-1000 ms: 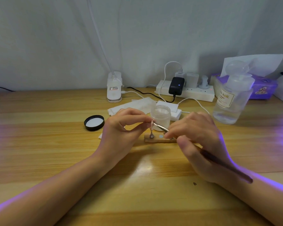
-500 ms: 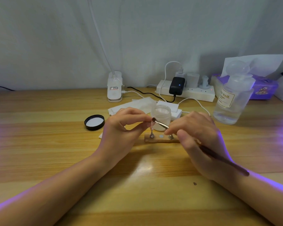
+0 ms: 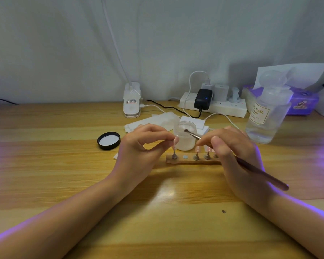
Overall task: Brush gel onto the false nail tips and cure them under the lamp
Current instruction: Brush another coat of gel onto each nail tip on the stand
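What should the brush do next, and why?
Probably dip into the gel. The right hand holds the brush with its tip at the open jar's mouth, while the left hand pinches a nail tip on its stand, ready for painting.

Two hands were over the table: the left hand [image 3: 142, 146] and the right hand [image 3: 230, 152]. There was one brush [image 3: 251, 167], one open jar [image 3: 185, 135] and one black lid [image 3: 108, 140]. One wooden strip [image 3: 191, 161] carried four metal stands that could be seen, the first [image 3: 174, 156], the second [image 3: 196, 157], the third [image 3: 207, 156] and the fourth [image 3: 215, 156], partly hidden, plus one bare round disc [image 3: 185, 157]. One clear bottle [image 3: 266, 116], one power strip [image 3: 224, 108], one tissue box [image 3: 303, 101] and one white clip base [image 3: 131, 101] stood behind.
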{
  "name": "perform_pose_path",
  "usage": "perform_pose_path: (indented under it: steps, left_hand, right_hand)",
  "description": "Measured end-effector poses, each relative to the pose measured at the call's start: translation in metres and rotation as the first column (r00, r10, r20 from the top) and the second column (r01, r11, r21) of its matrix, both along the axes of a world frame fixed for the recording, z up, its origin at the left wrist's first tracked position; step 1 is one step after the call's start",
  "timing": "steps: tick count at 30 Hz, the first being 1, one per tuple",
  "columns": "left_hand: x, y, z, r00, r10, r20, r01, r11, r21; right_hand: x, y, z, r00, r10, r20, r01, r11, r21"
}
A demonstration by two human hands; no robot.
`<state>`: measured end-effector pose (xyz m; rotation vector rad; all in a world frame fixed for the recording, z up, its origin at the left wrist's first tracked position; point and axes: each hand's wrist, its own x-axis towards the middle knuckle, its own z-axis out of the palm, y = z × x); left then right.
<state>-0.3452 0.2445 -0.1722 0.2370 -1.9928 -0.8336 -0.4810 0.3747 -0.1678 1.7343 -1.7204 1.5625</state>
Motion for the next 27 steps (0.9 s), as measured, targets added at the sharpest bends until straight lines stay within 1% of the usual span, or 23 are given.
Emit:
perform_pose_path:
  steps: [1, 2, 3, 5, 6, 7, 10, 11, 12, 13, 16, 18, 20, 24, 25, 27]
  left_hand:
    - [-0.0002, 0.0002, 0.0004, 1.0, -0.001, -0.001, 0.001, 1.0, 0.004]
    - [-0.0004, 0.0005, 0.0006, 1.0, -0.001, -0.002, 0.001, 1.0, 0.007]
    - [-0.0004, 0.0009, 0.0009, 1.0, 0.0, -0.001, 0.0, 1.0, 0.009]
    - [-0.0005, 0.0015, 0.0013, 1.0, 0.002, 0.002, -0.003, 1.0, 0.009]
    - [-0.0003, 0.002, 0.0016, 1.0, 0.003, 0.003, -0.003, 1.0, 0.011]
    - [0.0, 0.0026, 0.002, 1.0, 0.002, 0.004, -0.003, 1.0, 0.017]
    - [0.0007, 0.004, 0.0038, 1.0, -0.01, 0.017, 0.009, 0.999, 0.036]
    - [0.0008, 0.0043, 0.0043, 1.0, -0.012, 0.02, 0.011, 0.999, 0.039]
    - [0.0011, 0.0044, 0.0045, 1.0, -0.012, 0.02, 0.011, 0.999, 0.041]
    - [0.0011, 0.0042, 0.0046, 1.0, -0.01, 0.016, 0.01, 0.999, 0.041]
    - [0.0005, 0.0037, 0.0037, 1.0, -0.01, 0.004, 0.01, 0.999, 0.035]
    - [0.0003, 0.0034, 0.0035, 1.0, -0.007, -0.003, 0.007, 1.0, 0.029]
    - [0.0004, 0.0032, 0.0036, 1.0, -0.005, -0.005, 0.006, 1.0, 0.027]
    - [0.0008, 0.0035, 0.0041, 1.0, 0.001, -0.003, -0.001, 1.0, 0.006]
    - [0.0007, 0.0037, 0.0043, 1.0, -0.002, -0.004, 0.002, 1.0, 0.008]
    - [0.0005, 0.0039, 0.0044, 1.0, -0.008, -0.008, 0.008, 1.0, 0.012]
  right_hand:
    - [0.0002, 0.0008, 0.0004, 1.0, 0.006, -0.012, -0.006, 1.0, -0.007]
    - [0.0009, 0.0017, 0.0007, 0.997, 0.019, -0.069, -0.02, 1.0, -0.019]
    - [0.0024, 0.003, 0.0005, 0.987, 0.035, -0.158, -0.04, 0.999, -0.027]
    - [0.005, 0.0041, -0.0004, 0.948, 0.062, -0.311, -0.074, 0.997, -0.024]
    - [0.0046, 0.0037, -0.001, 0.942, 0.062, -0.33, -0.073, 0.997, -0.02]
    - [0.0037, 0.0033, -0.0012, 0.952, 0.05, -0.301, -0.058, 0.998, -0.019]
    - [0.001, 0.0011, -0.0005, 0.997, 0.002, -0.083, -0.004, 1.0, -0.029]
    - [0.0002, 0.0009, -0.0005, 0.999, -0.002, -0.037, 0.001, 1.0, -0.028]
    - [0.0001, 0.0006, -0.0005, 0.999, -0.002, -0.034, 0.001, 1.0, -0.028]
    - [0.0009, 0.0008, 0.0, 0.998, 0.0, -0.067, -0.002, 1.0, -0.029]
    - [0.0042, 0.0024, 0.0004, 0.972, 0.041, -0.231, -0.047, 0.999, -0.022]
    - [0.0039, 0.0029, -0.0001, 0.96, 0.07, -0.272, -0.076, 0.997, -0.011]
    - [0.0017, 0.0029, -0.0016, 0.968, 0.06, -0.245, -0.068, 0.997, -0.025]
    - [-0.0017, 0.001, -0.005, 0.995, 0.0, -0.098, -0.006, 0.998, -0.068]
    - [-0.0017, 0.0005, -0.0049, 0.995, -0.001, -0.095, -0.006, 0.997, -0.071]
    - [-0.0003, 0.0008, -0.0039, 0.986, 0.018, -0.164, -0.03, 0.997, -0.067]
